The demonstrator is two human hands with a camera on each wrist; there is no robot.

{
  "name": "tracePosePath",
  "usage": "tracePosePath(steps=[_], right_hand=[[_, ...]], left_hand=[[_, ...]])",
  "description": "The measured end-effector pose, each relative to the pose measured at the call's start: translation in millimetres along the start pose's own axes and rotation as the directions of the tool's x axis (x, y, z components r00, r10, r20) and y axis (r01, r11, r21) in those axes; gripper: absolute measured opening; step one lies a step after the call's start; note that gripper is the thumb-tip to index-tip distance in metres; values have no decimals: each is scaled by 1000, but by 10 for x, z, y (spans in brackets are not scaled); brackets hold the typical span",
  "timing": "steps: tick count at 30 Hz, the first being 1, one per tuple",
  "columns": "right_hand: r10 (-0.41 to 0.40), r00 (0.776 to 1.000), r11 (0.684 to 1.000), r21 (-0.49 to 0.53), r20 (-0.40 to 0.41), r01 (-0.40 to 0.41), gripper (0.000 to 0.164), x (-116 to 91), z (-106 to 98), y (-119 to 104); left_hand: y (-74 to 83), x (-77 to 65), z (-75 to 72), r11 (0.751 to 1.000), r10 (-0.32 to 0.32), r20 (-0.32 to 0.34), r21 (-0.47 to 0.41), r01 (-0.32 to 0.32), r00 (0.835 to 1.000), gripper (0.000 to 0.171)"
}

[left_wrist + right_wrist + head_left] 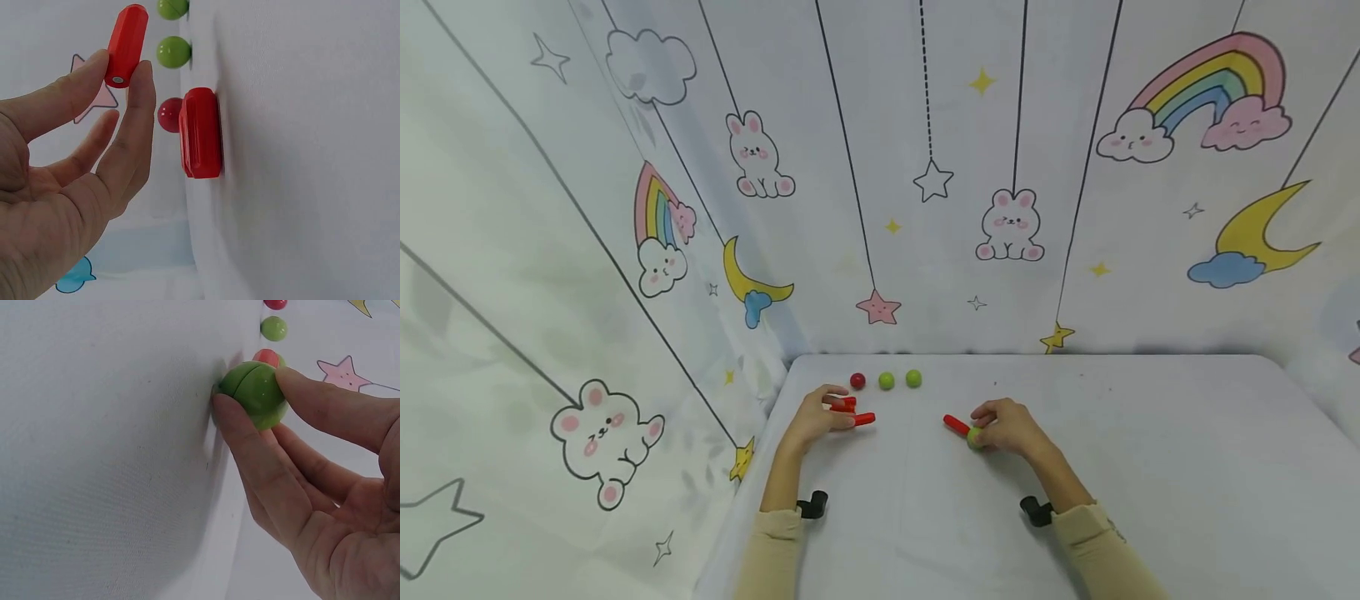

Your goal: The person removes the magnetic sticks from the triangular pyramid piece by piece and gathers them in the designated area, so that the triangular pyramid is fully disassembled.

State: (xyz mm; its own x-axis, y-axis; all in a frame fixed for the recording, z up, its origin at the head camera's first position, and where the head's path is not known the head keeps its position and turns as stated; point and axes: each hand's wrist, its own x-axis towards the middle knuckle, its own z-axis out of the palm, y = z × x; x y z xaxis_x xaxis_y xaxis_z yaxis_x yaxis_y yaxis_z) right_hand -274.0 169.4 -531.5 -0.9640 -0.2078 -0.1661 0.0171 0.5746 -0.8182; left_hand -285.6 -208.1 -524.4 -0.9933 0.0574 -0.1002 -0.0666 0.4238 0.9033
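Note:
My left hand [816, 423] pinches a red magnetic rod [127, 47] between thumb and fingertip; a small metal disc shows in the rod's near end. More red rods [201, 132] lie together on the table, close by this hand. With thumb and fingers, my right hand [1009, 427] grips a green ball [257, 394] that has a seam round it, low over the tabletop. Another red rod [956, 425] extends from the ball toward the back left; in the right wrist view the ball hides most of it.
Toward the table's back edge a red ball [857, 381], a green ball [886, 381] and another green ball [913, 378] stand in a row. A white cloth [910, 517] covers the table. Behind it hangs a printed curtain [940, 275].

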Motion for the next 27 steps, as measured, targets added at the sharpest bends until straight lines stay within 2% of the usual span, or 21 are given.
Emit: tracePosePath(steps=[13,19,27], right_hand=[[-7,1000,1000,-18,-2,7,36,-7,-6,-43],[8,1000,1000,-23,-8,-8,35,0,11,-36],[20,1000,1000,-21,-14,-20,35,-15,33,-10]], left_hand=[[-148,-23,-188,998,-56,-6,-23,56,998,61],[-207,-50,-266,996,-84,-28,18,84,996,62],[-280,-33,-295,992,-127,-33,19,128,991,66]])
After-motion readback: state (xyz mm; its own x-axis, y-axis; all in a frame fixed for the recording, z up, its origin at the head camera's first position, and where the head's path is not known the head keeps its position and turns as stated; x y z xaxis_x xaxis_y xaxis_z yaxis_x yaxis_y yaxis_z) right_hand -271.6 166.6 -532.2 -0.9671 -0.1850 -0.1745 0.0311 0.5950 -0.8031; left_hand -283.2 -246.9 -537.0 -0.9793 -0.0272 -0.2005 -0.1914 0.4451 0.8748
